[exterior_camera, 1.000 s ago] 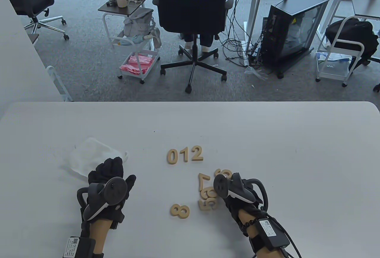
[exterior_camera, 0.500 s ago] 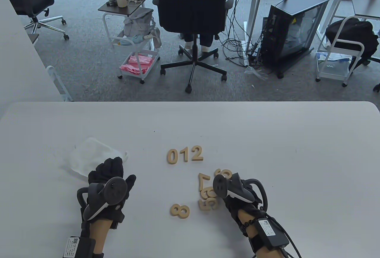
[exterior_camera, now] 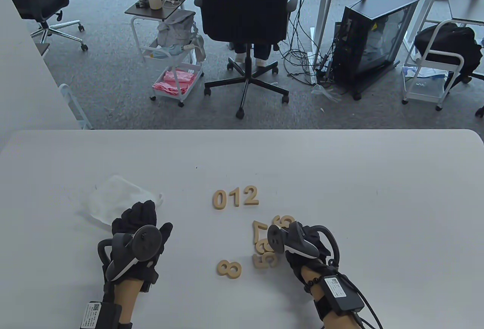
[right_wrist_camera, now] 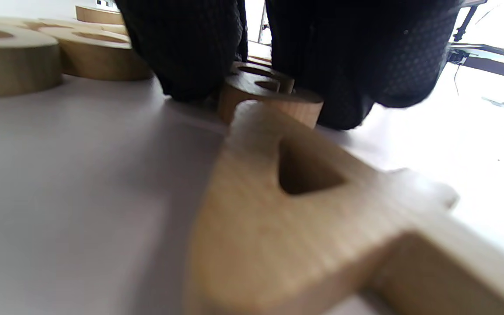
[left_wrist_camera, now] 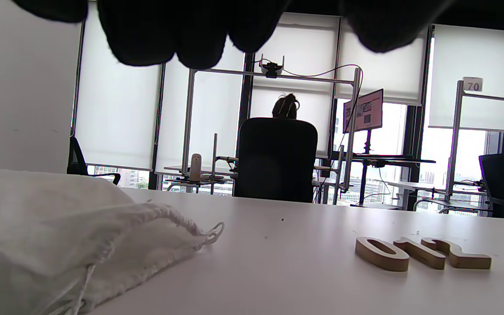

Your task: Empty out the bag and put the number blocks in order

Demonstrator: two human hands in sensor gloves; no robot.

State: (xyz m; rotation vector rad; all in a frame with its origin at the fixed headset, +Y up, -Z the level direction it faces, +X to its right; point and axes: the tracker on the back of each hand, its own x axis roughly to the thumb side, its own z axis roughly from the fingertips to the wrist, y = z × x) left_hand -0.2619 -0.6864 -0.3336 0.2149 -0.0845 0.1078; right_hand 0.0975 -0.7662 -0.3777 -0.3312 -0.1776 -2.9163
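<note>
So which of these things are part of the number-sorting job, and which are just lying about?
Part of the job:
white bag
row 0, 1, 2
loose 8
jumbled blocks
right hand

Just lying about:
office chair
computer tower
trolley

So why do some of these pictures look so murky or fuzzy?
Left wrist view: bright windows behind leave the chair and fingers as silhouettes. Right wrist view: the nearest wooden block is too close, so it blurs. Table view: even light, sharp, edges slightly curved.
</note>
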